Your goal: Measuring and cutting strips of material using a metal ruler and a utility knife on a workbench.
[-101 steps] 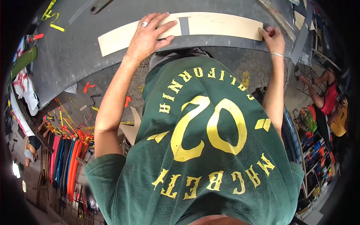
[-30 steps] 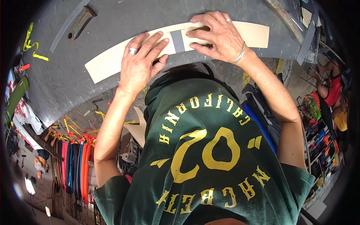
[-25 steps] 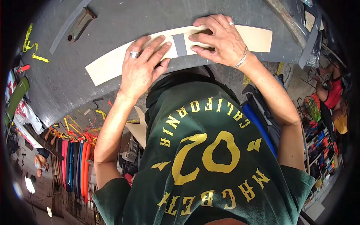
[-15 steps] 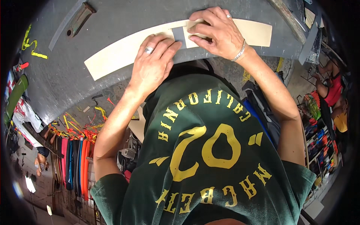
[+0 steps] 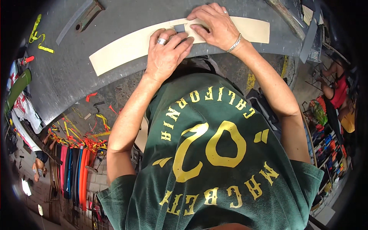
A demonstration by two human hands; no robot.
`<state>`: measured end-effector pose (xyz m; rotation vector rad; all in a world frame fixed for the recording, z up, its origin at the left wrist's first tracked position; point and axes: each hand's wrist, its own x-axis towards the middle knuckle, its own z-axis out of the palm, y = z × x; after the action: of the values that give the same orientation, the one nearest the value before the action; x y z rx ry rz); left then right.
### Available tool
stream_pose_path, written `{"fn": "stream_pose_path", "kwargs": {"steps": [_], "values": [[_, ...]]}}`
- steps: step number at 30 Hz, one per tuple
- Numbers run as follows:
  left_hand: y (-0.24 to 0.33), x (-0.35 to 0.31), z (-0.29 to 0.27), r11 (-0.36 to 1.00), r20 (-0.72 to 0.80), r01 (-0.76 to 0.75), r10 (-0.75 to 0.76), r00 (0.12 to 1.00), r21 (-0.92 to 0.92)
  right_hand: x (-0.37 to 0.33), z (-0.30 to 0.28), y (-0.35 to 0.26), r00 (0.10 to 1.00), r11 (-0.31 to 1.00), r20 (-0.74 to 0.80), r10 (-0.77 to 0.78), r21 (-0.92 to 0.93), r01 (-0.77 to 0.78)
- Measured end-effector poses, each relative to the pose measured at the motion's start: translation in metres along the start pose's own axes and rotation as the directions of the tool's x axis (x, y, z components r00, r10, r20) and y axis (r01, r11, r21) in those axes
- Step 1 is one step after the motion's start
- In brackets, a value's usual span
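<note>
On the dark grey tabletop (image 5: 130,17) lies a long, gently curved band of cream sheet material, with a left part (image 5: 119,53) and a right part (image 5: 253,30). A small grey patch (image 5: 179,28) shows between them; I cannot tell if it is a separate piece or bare tabletop. My left hand (image 5: 168,50), a ring on one finger, rests bent fingertips on the left part beside the patch. My right hand (image 5: 214,27) touches the right part, its fingertips at the far edge and its thumb apart from them. Both palms hide some of the band.
A rusty metal bar (image 5: 89,17) and a thin grey strip (image 5: 69,32) lie far left, near a yellow tape measure (image 5: 40,38). Another metal bar (image 5: 287,17) lies far right. Coloured strips (image 5: 74,172) hang at lower left. A person in red (image 5: 339,90) is at right.
My left hand has slid right along the band toward my right hand and covers more of the grey patch. My right hand's fingers have shifted and lie lower on the cream material.
</note>
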<state>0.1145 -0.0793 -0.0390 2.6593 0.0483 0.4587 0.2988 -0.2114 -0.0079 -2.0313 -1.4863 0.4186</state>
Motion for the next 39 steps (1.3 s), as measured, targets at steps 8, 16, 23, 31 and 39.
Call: {"fn": "stream_pose_path", "kwargs": {"steps": [8, 16, 23, 31, 39], "values": [[-0.001, 0.002, -0.002, 1.0, 0.035, -0.016, 0.015, 0.999, 0.018, 0.003, -0.006, -0.002, 0.997, 0.994, 0.067, -0.046, -0.096, 0.053], [0.0, 0.003, -0.012, 0.999, 0.092, -0.019, 0.022, 0.996, -0.034, 0.001, 0.009, -0.006, 0.989, 0.948, -0.026, -0.143, -0.292, 0.129], [-0.021, -0.001, -0.035, 0.976, 0.227, 0.12, -0.077, 0.971, -0.18, 0.02, 0.0, -0.026, 0.957, 0.969, 0.165, 0.238, -0.112, -0.221], [-0.035, -0.012, -0.046, 0.996, 0.163, 0.076, -0.084, 0.983, 0.054, 0.023, 0.013, -0.01, 0.974, 0.974, 0.155, 0.163, -0.18, -0.135], [-0.057, -0.014, -0.043, 0.987, 0.08, 0.122, -0.114, 0.99, -0.103, 0.019, 0.013, 0.002, 0.98, 0.976, 0.144, 0.137, -0.191, -0.108]]}}
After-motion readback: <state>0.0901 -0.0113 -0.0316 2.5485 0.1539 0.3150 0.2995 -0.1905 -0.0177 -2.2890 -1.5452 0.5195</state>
